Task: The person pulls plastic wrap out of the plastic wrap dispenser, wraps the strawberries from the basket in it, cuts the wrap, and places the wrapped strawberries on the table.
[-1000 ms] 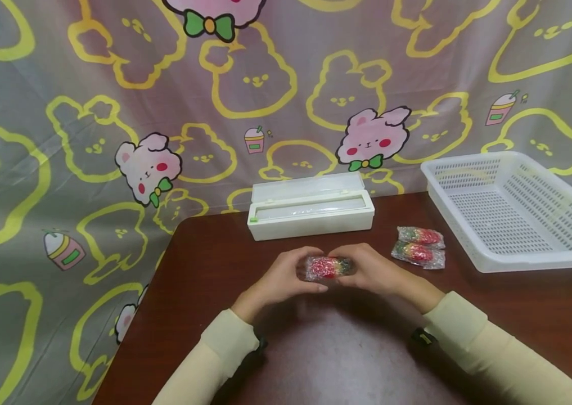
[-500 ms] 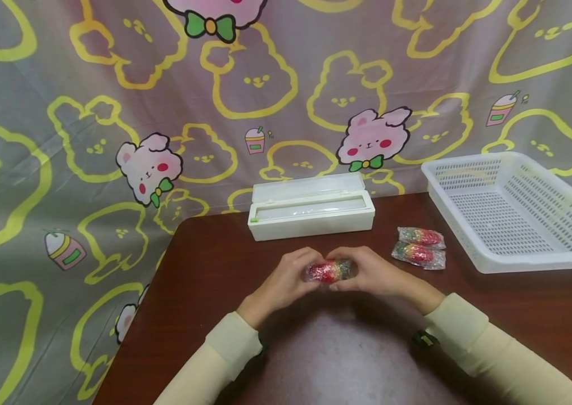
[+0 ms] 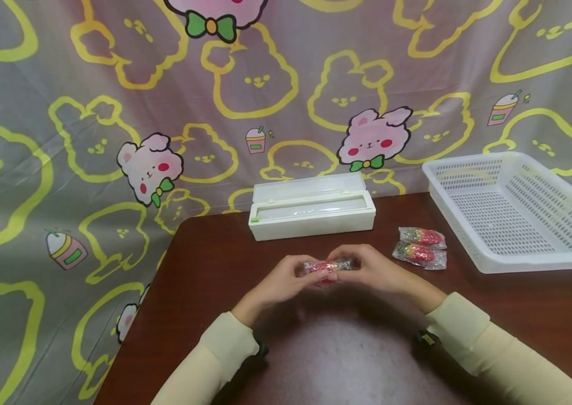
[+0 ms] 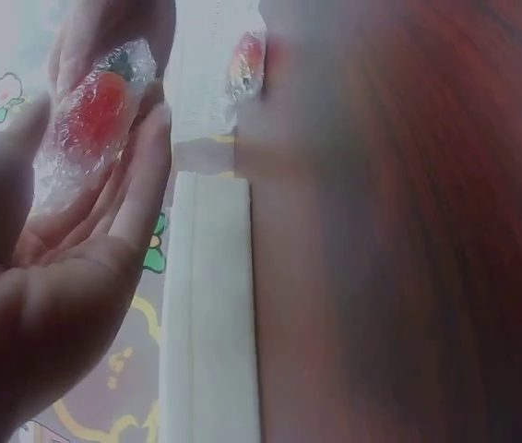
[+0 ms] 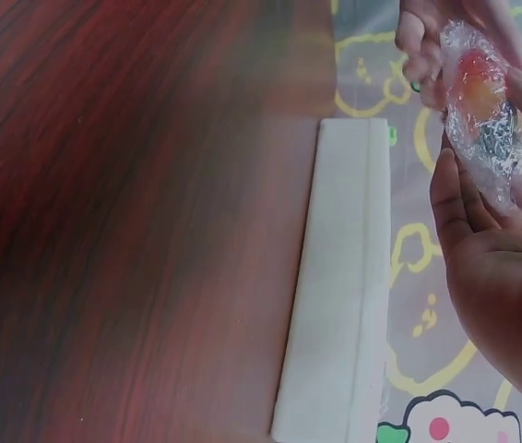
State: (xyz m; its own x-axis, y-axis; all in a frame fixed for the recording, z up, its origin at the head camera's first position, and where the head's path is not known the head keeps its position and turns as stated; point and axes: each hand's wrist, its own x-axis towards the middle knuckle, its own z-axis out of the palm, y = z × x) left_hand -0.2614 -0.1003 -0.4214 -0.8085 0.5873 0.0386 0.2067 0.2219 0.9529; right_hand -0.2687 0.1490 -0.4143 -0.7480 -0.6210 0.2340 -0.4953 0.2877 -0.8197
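Note:
Both hands hold one strawberry-like fruit (image 3: 327,266) over the table. It is red, paling to yellow, with a dark green end, and clear plastic film wraps it. My left hand (image 3: 286,279) grips the red end, thumb along its near side. Around the green end, my right hand (image 3: 374,269) has its thumb and fingers. The thumbs nearly meet and cover part of the fruit. In the left wrist view the crinkled fruit (image 4: 95,115) lies between the left thumb and fingers. The right wrist view shows loose film past the green end of the fruit (image 5: 492,115).
A white cling film dispenser (image 3: 312,226) stands behind the hands, lid raised. Two more wrapped fruits (image 3: 419,254) lie right of it. A white slotted basket (image 3: 544,260) stands at the right on the dark red-brown table (image 3: 205,292). A patterned curtain (image 3: 286,73) hangs behind.
The left thumb, lifted away at first, closed in and now lies across the fruit's near side. The fruit has turned a little between the hands. Dispenser, basket and other fruits have stayed put.

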